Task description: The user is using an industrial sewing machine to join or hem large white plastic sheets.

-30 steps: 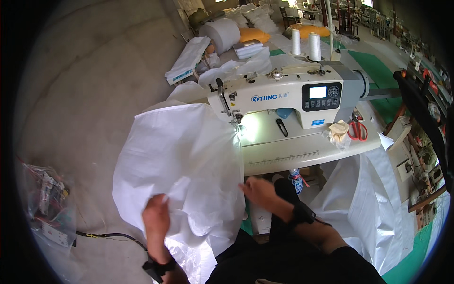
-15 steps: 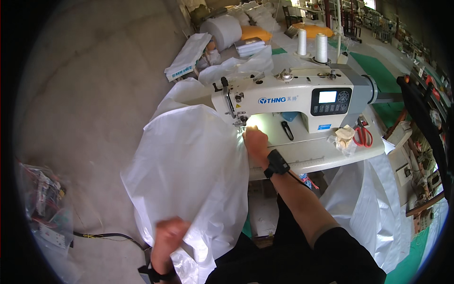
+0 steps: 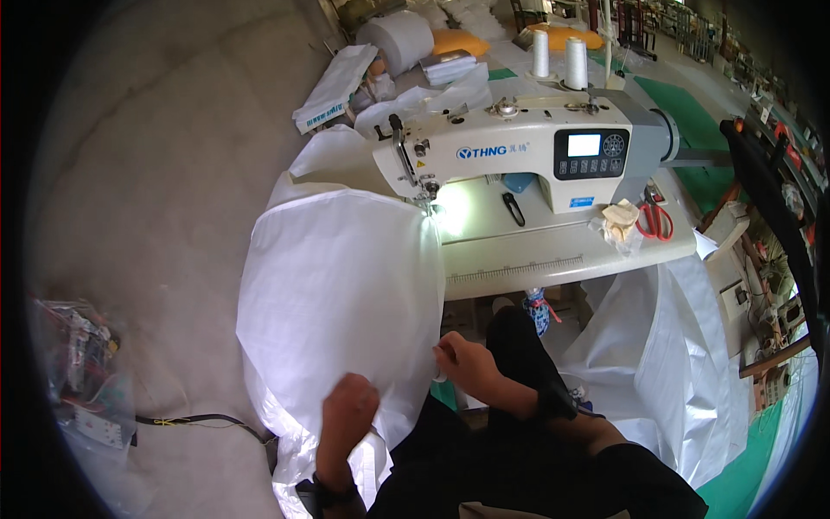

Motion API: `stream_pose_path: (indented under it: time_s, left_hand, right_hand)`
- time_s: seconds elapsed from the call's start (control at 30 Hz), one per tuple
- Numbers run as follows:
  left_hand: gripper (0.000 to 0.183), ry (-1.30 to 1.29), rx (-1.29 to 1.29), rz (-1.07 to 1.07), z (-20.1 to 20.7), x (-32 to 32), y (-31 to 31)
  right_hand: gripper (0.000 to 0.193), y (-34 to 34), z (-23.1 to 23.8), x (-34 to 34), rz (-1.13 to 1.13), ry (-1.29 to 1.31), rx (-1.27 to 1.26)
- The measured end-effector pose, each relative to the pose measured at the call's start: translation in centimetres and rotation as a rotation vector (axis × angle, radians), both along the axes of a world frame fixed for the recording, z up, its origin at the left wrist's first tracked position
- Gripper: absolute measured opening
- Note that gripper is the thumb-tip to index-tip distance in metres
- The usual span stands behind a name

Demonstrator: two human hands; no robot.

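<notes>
A large white woven-plastic sheet (image 3: 337,268) hangs off the left front of the sewing machine (image 3: 510,143), its upper edge running under the lit needle area. My right hand (image 3: 471,368) is below the machine bed, fingers pinched at the sheet's right edge. Lower on the sheet is my left hand (image 3: 348,408), slightly blurred, with its fingers curled in. Whatever those fingers hold, if anything, is hidden. Both hands are apart from the needle.
On the machine bed lie a black thread snipper (image 3: 513,209), red-handled scissors (image 3: 654,221) and a crumpled cream cloth (image 3: 620,221). Two white thread cones (image 3: 576,65) stand behind. More white sheeting (image 3: 666,363) hangs at right. A clear bag of items (image 3: 82,363) is at far left.
My right hand has left the needle area and come down to the sheet's right edge. My left hand has moved right and slightly up. The camera view has shifted a little.
</notes>
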State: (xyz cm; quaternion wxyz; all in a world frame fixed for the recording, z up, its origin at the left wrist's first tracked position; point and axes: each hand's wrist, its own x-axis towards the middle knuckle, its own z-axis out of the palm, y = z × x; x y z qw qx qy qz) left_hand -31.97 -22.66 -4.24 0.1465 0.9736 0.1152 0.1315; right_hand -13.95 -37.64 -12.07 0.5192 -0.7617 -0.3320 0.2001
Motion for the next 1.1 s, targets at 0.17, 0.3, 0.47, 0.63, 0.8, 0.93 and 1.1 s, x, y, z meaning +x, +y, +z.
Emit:
stream_pose_path:
  time_s: [0.17,0.3,0.47,0.63,0.8,0.93,1.1]
  left_hand:
    - [0.013,-0.300,-0.152,0.069,6.0,1.5,-0.9]
    - [0.015,-0.267,-0.329,-0.079,5.2,2.0,-1.4]
    - [0.016,0.043,-0.316,-0.257,3.5,4.1,-1.7]
    - [0.020,0.058,-0.327,-0.288,3.9,3.0,-1.3]
    - [0.015,0.193,-0.656,-0.280,-2.7,3.6,-2.7]
    - [0.012,0.226,-0.583,-0.319,-4.7,4.3,-2.9]
    - [0.012,0.302,-0.662,-0.335,-4.9,5.5,-2.4]
  right_hand:
    - [0.043,1.5,1.2,1.0,0.173,0.464,-0.007]
    - [0.049,4.9,-1.4,2.4,0.270,0.694,-0.279]
    - [0.042,7.9,-6.5,2.4,0.066,0.757,-0.020]
    - [0.027,5.4,-5.9,1.2,0.362,1.051,0.305]
    - [0.022,-0.8,-5.2,-1.7,0.571,0.833,0.043]
    - [0.040,-2.0,-8.9,-0.7,0.491,0.503,-0.123]
    - [0.045,0.9,-7.0,3.1,0.083,0.392,0.050]
